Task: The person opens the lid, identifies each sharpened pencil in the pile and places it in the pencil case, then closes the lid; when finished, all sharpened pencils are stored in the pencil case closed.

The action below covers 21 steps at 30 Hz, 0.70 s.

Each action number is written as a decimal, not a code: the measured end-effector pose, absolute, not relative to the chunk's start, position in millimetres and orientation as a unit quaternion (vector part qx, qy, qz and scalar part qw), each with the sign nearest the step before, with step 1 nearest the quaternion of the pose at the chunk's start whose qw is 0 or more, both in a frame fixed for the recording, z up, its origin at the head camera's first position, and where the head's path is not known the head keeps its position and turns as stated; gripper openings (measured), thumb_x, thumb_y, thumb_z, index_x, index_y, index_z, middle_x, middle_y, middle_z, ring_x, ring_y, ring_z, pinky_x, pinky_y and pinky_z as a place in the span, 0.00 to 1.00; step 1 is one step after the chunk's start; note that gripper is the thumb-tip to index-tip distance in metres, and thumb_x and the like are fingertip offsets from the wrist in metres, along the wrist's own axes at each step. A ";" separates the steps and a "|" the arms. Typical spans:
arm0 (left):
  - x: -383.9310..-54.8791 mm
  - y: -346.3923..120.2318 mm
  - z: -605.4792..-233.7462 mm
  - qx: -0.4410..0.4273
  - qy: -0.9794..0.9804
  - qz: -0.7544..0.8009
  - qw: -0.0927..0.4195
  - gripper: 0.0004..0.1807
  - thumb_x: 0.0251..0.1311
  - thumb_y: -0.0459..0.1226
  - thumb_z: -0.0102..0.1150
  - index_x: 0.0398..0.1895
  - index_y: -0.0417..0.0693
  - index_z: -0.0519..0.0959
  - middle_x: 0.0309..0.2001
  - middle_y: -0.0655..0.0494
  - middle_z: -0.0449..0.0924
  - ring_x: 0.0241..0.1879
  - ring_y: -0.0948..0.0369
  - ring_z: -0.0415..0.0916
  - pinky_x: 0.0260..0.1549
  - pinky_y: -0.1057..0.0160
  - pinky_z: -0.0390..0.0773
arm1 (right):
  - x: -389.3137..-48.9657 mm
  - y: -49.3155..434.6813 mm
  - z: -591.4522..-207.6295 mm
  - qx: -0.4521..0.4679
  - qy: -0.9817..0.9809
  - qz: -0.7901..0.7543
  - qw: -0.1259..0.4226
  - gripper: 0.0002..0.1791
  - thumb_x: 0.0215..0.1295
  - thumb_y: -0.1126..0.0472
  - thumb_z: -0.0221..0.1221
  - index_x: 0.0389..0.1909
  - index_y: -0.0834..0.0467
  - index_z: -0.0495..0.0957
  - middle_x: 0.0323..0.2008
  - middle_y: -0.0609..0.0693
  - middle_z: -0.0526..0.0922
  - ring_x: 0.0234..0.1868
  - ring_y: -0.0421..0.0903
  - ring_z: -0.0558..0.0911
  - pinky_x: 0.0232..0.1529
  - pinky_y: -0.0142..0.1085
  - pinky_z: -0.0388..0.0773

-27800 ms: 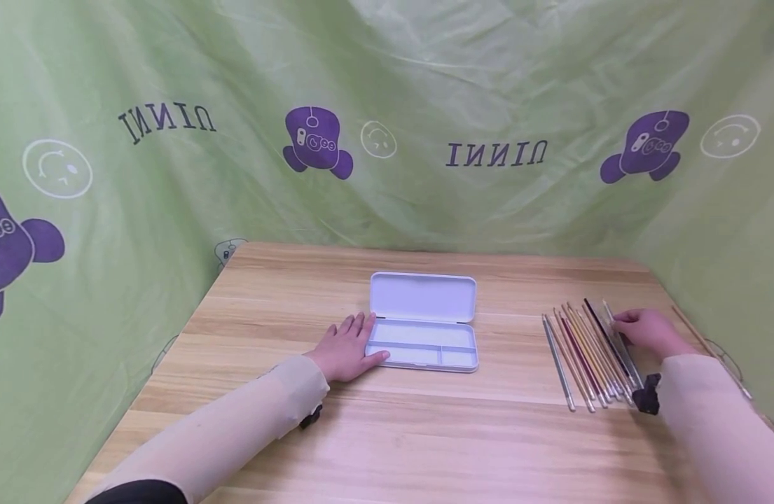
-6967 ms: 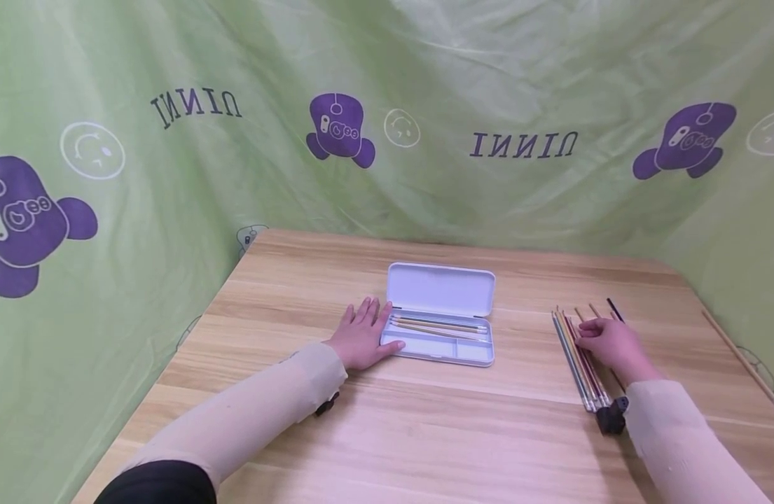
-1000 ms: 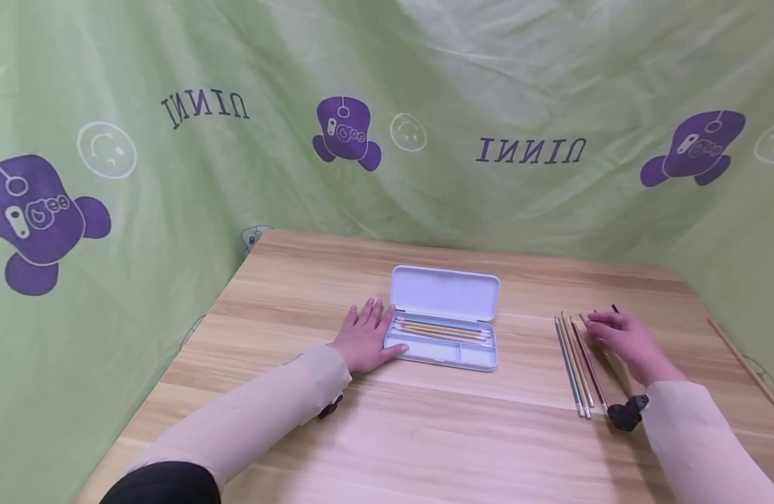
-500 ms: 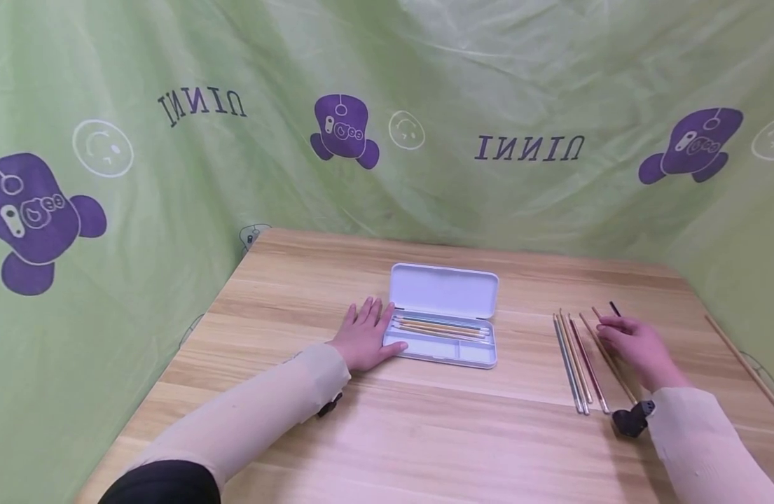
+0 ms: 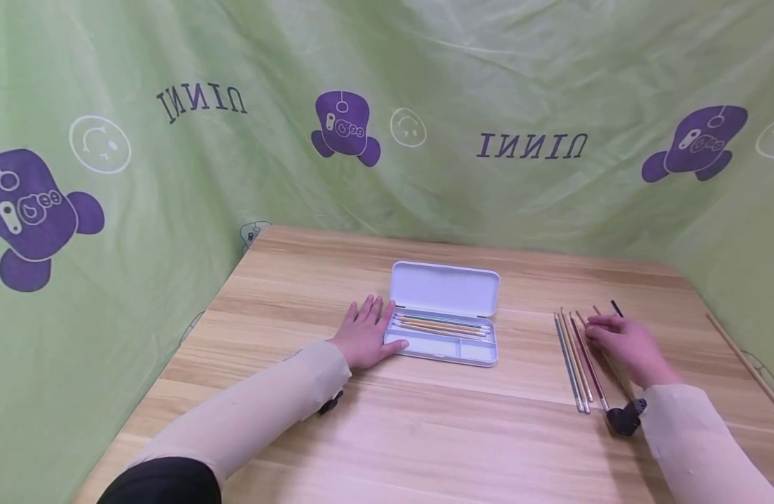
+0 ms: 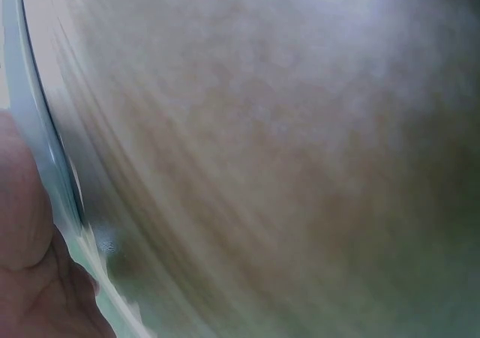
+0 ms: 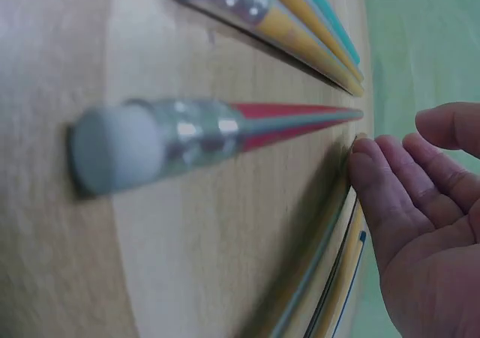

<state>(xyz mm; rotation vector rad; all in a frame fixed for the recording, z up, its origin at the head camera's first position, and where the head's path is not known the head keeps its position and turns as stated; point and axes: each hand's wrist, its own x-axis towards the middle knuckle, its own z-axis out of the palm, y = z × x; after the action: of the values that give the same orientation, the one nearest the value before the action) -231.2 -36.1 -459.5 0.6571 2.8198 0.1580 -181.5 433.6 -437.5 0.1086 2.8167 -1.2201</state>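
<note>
Resting flat on the wooden table (image 5: 286,294), the left hand (image 5: 363,337) lies just left of the open white pencil case (image 5: 445,313), its fingers straight and spread, the fingertips against the case's left end and the thumb along its front corner. It grips nothing. In the left wrist view only the palm edge and the pale rim of the case show, pressed close together; the rest is blurred wood.

Inside the case, a few pencils (image 5: 440,325) lie lengthwise in the long rear compartment, side by side and parallel to the hinge. The case's lid stands open behind them, tilted back toward the green printed backdrop (image 5: 172,175).

Right of the case, well apart from it, a short row of loose pencils (image 5: 574,357) lies on the table, pointing away from the person. The right hand (image 5: 620,343) rests over the right side of that row, farther from the case, fingers relaxed and slightly bent, their tips touching the pencils beneath. The right wrist view shows the fingers (image 7: 390,180) laid open against a thin pencil, not closed round it, with a red pencil (image 7: 225,132) just beside them.

Farthest right of the case, near the table's edge, a single long wooden stick (image 5: 746,364) lies alone.
</note>
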 end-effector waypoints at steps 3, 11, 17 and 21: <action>-231.8 -36.0 -460.3 0.225 0.965 0.054 0.122 0.51 0.73 0.69 0.36 0.85 0.47 0.40 0.83 0.40 0.36 0.81 0.46 0.27 0.76 0.41 0.31 | -181.3 431.4 -439.1 0.032 0.926 -0.374 0.033 0.29 0.78 0.58 0.56 0.66 0.78 0.67 0.61 0.77 0.74 0.57 0.64 0.78 0.51 0.42 0.76; -232.0 -36.4 -461.5 0.220 0.966 0.058 0.121 0.51 0.73 0.69 0.37 0.85 0.47 0.41 0.83 0.40 0.36 0.81 0.46 0.28 0.76 0.41 0.31 | -179.1 428.6 -449.1 0.033 0.904 -0.424 0.032 0.31 0.76 0.64 0.58 0.68 0.80 0.62 0.63 0.78 0.70 0.40 0.19 0.71 0.42 0.16 0.73; -231.5 -35.7 -459.9 0.217 0.967 0.053 0.124 0.51 0.73 0.69 0.37 0.85 0.48 0.41 0.83 0.41 0.36 0.81 0.46 0.28 0.76 0.42 0.31 | -178.2 427.3 -450.3 0.033 0.918 -0.395 0.029 0.32 0.72 0.63 0.63 0.67 0.80 0.64 0.62 0.78 0.72 0.49 0.47 0.83 0.55 0.39 0.79; -233.5 -34.9 -462.3 0.216 0.967 0.055 0.124 0.51 0.73 0.69 0.37 0.85 0.48 0.40 0.83 0.41 0.36 0.81 0.46 0.28 0.76 0.42 0.30 | -183.0 427.1 -448.8 0.029 0.934 -0.354 0.023 0.28 0.69 0.64 0.65 0.61 0.79 0.70 0.54 0.76 0.80 0.54 0.71 0.80 0.56 0.62 0.73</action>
<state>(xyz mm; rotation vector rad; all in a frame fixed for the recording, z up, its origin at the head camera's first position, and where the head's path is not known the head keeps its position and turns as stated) -233.5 -34.9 -462.3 0.6302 2.8187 0.1611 -183.0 427.1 -448.8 0.0911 2.8934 -1.0971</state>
